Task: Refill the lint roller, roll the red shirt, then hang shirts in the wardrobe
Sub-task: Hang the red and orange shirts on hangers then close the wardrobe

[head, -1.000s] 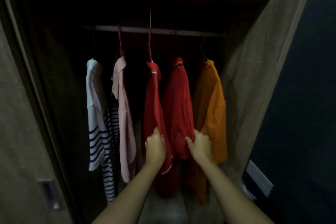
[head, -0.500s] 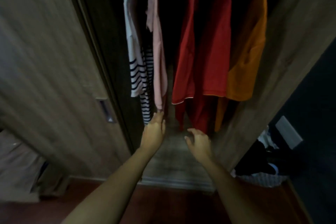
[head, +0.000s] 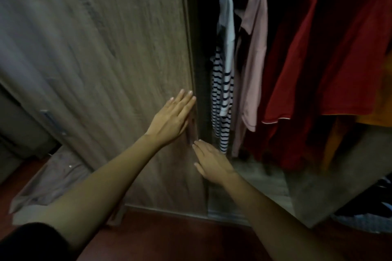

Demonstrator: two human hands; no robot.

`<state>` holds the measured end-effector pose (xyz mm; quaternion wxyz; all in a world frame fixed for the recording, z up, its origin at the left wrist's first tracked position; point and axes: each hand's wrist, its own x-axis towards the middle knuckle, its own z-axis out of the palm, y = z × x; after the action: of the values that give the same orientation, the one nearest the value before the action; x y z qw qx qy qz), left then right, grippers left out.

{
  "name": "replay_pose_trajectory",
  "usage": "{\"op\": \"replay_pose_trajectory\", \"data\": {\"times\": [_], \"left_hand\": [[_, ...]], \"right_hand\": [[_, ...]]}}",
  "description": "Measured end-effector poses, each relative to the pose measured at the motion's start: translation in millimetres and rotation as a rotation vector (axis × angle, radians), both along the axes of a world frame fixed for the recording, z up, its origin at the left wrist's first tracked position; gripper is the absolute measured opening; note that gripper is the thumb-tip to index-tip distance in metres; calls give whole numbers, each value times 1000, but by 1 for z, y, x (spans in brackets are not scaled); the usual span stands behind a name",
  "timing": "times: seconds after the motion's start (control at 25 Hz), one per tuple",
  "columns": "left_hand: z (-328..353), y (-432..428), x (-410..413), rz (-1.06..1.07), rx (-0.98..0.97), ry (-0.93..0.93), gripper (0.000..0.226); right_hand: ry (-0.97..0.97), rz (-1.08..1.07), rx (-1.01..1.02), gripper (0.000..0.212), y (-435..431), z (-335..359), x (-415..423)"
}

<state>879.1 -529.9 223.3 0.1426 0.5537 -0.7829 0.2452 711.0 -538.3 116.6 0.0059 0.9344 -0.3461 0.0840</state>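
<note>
Inside the wardrobe hang two red shirts (head: 331, 65), a pink shirt (head: 254, 53), a white shirt with dark stripes (head: 224, 82) and, at the far right edge, an orange one (head: 385, 95). My left hand (head: 171, 118) lies flat, fingers straight, against the wooden sliding door (head: 101, 53) near its right edge. My right hand (head: 212, 163) is lower, fingers spread, at the same door edge below the striped shirt. Neither hand holds anything. No lint roller is in sight.
A recessed metal handle (head: 52, 122) sits on another door panel at the left. A greyish cloth bag (head: 55, 178) stands on the dark red floor (head: 169, 237) at the lower left. A basket with dark clothes (head: 369, 212) is at the lower right.
Both hands left the red shirts and moved down and left to the edge of the sliding door. My view swung down and left, away from the rail.
</note>
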Motion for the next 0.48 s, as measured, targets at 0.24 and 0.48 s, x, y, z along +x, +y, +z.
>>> {"op": "replay_pose_trajectory", "data": {"times": [0.24, 0.48], "left_hand": [[25, -28, 75, -149, -73, -367, 53], [30, -46, 103, -308, -182, -463, 50]], "right_hand": [[376, -50, -258, 48, -28, 14, 83], [581, 73, -439, 48, -31, 18, 96]]}}
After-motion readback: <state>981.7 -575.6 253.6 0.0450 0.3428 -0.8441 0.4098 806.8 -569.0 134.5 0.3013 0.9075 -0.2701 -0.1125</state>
